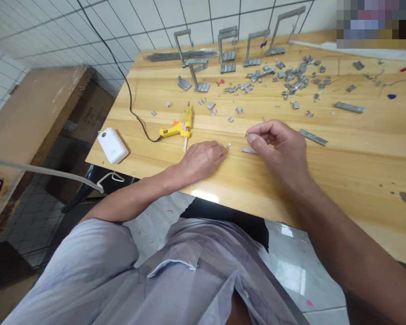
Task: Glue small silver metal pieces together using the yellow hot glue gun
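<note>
A small metal piece (246, 134), thin, grey and too tiny to make out in detail, sits pinched between the thumb and forefinger of the right hand (277, 149), just above the wooden table (358, 171) near its front edge. The other fingers of that hand are curled in. Right below the pinch a short grey staple strip (248, 150) lies flat on the wood, partly hidden by the hand. The left hand (201, 159) rests knuckles-up on the table to the left, fingers loosely bent and holding nothing, their tips just beside a tiny metal bit (228, 145).

Farther left lies a yellow glue gun (181, 127) with its black cord (128, 90) running to the far wall, and a white box (112, 145) sits at the left corner. Another long staple strip (313, 137) lies right of the right hand. Far across the table are scattered staple bits (291, 79) and several upright staple frames (228, 49). No containers show.
</note>
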`<state>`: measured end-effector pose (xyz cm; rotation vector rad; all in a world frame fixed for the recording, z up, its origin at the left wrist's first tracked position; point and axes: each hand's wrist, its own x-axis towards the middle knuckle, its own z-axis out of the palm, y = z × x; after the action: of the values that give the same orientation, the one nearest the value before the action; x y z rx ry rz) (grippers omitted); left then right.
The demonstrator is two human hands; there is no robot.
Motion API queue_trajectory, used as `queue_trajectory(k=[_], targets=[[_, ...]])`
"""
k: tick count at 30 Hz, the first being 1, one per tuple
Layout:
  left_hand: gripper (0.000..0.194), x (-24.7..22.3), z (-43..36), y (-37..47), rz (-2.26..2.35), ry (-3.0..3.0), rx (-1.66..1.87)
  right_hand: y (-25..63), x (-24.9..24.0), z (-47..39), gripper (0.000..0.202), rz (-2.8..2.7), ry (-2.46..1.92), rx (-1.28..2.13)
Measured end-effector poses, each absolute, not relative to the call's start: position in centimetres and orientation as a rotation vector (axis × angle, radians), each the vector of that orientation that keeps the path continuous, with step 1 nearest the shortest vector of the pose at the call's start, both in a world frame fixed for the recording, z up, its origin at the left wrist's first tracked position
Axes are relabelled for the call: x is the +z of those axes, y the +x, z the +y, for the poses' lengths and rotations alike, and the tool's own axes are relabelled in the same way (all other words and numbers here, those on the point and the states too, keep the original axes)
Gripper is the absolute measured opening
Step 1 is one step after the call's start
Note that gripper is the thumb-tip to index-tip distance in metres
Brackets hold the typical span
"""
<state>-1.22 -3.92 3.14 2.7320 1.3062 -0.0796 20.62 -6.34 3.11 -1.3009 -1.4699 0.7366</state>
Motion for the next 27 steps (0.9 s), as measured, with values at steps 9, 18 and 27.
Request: queue_trajectory(k=[9,18,27], targets=[[0.023,3.8,-3.9,-1.3,1.308,2.675,-0.093,20.5,2.8,-6.2,0.003,-1.51,-1.296,0.773],[0.028,3.2,-4.4,-0.7,1.332,2.781,-0.193,20.6,2.6,-6.0,0.003,-1.484,-1.306,0.754],[0.031,3.5,-3.8,-0.8,1.418,2.694,-0.116,20.8,2.7,-5.9,0.004,-1.468,-1.284,0.712]])
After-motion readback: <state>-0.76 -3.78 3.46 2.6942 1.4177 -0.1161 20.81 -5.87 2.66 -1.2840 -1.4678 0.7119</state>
